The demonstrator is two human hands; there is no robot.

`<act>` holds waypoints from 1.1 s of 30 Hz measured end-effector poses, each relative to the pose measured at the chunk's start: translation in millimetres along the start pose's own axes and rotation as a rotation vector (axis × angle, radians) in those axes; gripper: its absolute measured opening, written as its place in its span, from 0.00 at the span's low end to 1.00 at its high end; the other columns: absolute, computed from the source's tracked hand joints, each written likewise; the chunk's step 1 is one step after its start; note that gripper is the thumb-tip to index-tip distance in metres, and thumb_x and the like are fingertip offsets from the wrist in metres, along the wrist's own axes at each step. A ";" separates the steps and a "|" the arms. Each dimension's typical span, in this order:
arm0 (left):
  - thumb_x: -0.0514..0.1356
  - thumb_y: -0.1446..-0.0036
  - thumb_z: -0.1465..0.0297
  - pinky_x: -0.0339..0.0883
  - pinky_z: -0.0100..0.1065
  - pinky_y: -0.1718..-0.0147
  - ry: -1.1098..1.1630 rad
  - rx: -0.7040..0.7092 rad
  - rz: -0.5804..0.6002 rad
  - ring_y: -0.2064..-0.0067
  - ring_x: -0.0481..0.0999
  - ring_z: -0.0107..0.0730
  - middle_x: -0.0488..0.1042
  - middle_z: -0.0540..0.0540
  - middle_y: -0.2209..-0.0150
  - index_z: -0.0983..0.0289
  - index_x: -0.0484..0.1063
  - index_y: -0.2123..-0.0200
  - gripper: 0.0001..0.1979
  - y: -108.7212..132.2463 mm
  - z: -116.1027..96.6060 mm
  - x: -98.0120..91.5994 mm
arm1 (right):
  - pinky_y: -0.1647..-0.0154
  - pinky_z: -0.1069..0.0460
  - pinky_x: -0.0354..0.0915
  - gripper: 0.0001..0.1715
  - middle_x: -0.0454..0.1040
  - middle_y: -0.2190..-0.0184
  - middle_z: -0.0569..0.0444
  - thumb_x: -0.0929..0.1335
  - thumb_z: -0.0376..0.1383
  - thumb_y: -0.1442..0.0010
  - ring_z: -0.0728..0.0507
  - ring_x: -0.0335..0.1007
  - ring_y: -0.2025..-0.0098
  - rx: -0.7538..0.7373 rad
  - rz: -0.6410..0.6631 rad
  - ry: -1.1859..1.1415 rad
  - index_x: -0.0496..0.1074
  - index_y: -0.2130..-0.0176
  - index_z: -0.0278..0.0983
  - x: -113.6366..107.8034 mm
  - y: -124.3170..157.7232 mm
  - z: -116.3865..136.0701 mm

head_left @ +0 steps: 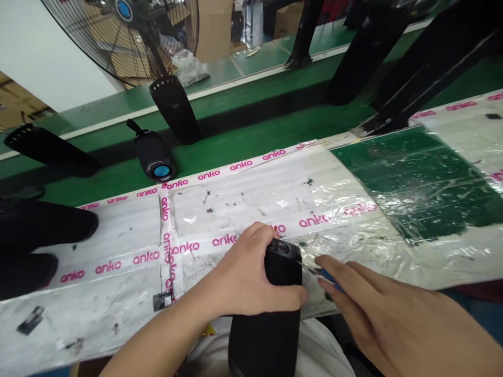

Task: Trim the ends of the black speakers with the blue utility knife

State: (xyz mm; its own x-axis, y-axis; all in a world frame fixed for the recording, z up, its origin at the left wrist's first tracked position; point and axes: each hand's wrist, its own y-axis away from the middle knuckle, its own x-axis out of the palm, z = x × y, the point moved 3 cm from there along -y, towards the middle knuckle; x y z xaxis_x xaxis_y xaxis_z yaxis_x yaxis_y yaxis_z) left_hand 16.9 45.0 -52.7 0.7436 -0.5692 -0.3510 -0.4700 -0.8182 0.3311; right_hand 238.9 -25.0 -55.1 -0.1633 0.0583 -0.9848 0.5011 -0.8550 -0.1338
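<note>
My left hand [247, 277] is wrapped round the upper end of a black cylindrical speaker [271, 319] that stands tilted against the near edge of the bench, its top end [283, 247] showing small ports. My right hand [377, 309] lies just right of the speaker, fingers stretched toward it, with a small blue object [329, 276] partly hidden under the fingertips. Whether the fingers grip it I cannot tell.
The bench [275, 193] is covered in white sheet and clear film with pink "anko" tape. Beyond it a green conveyor [251, 141] carries another black speaker with a blue end [153, 155] and black housings [175, 107]. A large fan [126, 36] stands at the back left.
</note>
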 end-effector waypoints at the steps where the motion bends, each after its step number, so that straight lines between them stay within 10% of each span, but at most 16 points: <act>1: 0.74 0.55 0.62 0.70 0.50 0.46 0.004 0.005 0.000 0.48 0.72 0.48 0.71 0.55 0.49 0.57 0.66 0.53 0.28 -0.3 -0.4 0.8 | 0.82 0.46 0.67 0.18 0.77 0.67 0.54 0.58 0.29 0.25 0.41 0.78 0.75 -0.040 -0.005 0.019 0.64 0.40 0.38 3.3 -4.7 6.6; 17: 0.75 0.56 0.65 0.69 0.49 0.47 0.048 0.020 -0.017 0.49 0.72 0.46 0.70 0.52 0.51 0.57 0.67 0.55 0.27 -1.3 0.6 3.2 | 0.78 0.45 0.67 0.33 0.78 0.64 0.52 0.64 0.22 0.41 0.39 0.76 0.74 -0.127 0.093 0.128 0.66 0.38 0.36 13.9 -7.2 5.3; 33: 0.75 0.55 0.65 0.69 0.46 0.50 0.066 0.016 0.005 0.49 0.72 0.46 0.71 0.53 0.51 0.58 0.66 0.60 0.24 -0.7 3.5 -0.3 | 0.80 0.47 0.64 0.20 0.76 0.68 0.56 0.62 0.26 0.31 0.43 0.75 0.76 -0.084 0.066 0.053 0.67 0.41 0.37 9.8 -9.5 11.3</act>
State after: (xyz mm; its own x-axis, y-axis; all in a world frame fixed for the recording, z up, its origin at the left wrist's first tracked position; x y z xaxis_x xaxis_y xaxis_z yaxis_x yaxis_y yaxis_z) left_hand 15.3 45.4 -55.9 0.7704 -0.5673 -0.2910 -0.4813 -0.8168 0.3182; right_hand 222.9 -22.2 -62.2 -0.0830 0.0323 -0.9960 0.5791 -0.8118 -0.0745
